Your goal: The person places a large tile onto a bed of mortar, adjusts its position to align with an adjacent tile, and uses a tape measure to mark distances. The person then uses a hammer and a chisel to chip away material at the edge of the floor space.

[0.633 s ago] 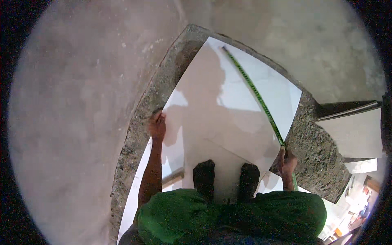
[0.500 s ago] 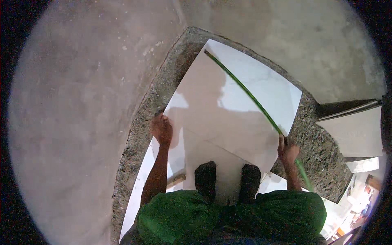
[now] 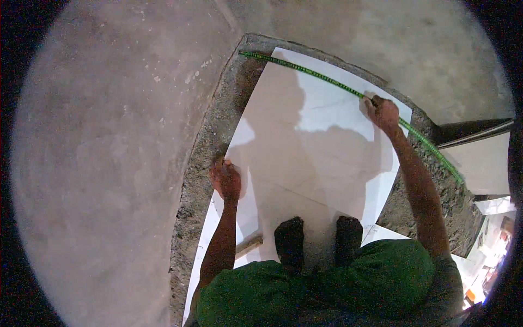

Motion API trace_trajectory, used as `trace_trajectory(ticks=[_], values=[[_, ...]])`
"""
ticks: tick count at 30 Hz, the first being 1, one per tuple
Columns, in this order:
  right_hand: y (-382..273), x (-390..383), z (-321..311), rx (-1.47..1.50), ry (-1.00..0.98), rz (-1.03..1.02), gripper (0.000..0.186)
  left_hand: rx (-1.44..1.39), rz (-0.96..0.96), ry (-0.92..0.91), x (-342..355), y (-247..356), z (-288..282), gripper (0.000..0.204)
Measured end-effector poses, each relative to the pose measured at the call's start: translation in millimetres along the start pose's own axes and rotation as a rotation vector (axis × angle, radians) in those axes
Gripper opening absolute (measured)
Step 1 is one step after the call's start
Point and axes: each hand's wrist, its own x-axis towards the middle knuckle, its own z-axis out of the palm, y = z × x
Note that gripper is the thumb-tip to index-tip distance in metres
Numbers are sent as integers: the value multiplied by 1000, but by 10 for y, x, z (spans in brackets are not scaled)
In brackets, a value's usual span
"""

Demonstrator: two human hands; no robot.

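A green measuring tape (image 3: 321,76) with fine markings stretches across the far part of a large white tile (image 3: 327,117). Its far-left end reaches past the tile's left edge over the rough mortar, and the other end runs beyond the right edge. My right hand (image 3: 384,114) grips the tape near the tile's far right, fingers closed round it. At the tile's left edge is my left hand (image 3: 226,180), its fingers curled in a pinch; whatever it may hold is too small to make out. My shadow falls over the tile.
Both my feet, in dark footwear (image 3: 289,240), are on the tiles. A short wooden piece (image 3: 249,246) lies left of them. Rough grey mortar (image 3: 190,191) borders the tile, with concrete walls beyond. Light panels (image 3: 482,163) lean at the right, above scattered things.
My right hand has moved away from me, up along the tile's right side. The tape has swung from a steep diagonal to lie more crosswise, its far end now further left. My left hand shifted slightly.
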Motion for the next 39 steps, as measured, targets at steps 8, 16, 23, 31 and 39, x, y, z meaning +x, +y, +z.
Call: trace_trajectory(ticks=[8, 16, 23, 31, 39], values=[[139, 292, 121, -13, -97, 32, 44, -875, -408, 36, 64, 86, -131, 25], [16, 232, 177, 94, 115, -30, 43, -152, -24, 55, 136, 152, -275, 23], [38, 214, 197, 105, 46, 7, 42, -479, -275, -58, 167, 158, -286, 25], [-319, -779, -230, 119, -253, -92, 52, -224, -125, 50, 46, 68, -84, 26], [-849, -2150, -748, 96, -517, 127, 51, -399, -230, -283, 189, 84, -611, 28]])
